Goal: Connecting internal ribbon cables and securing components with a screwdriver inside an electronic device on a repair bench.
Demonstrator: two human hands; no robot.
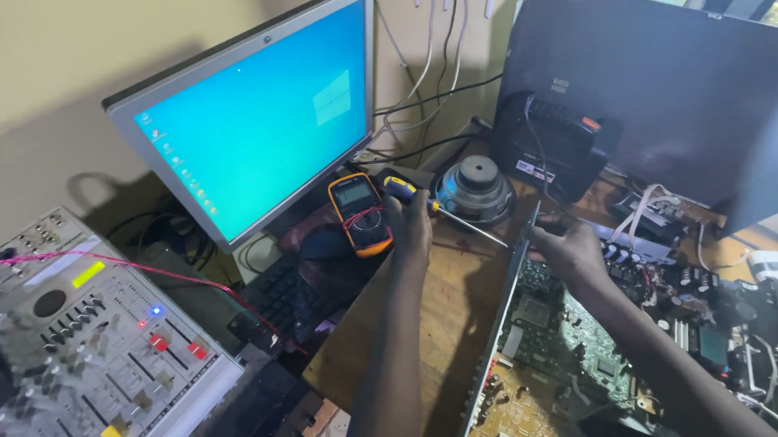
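Left hand (409, 222) closed around yellow-handled screwdriver (435, 209), right hand (572, 249) gripping far edge of opened chassis (525, 344), multimeter (360, 213) just left, speaker driver (474, 190) beyond.

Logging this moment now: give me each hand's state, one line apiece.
Left hand: closed in a grip on the yellow-and-black-handled screwdriver.
Right hand: resting on the open metal chassis edge; fingers hidden, cannot be told.
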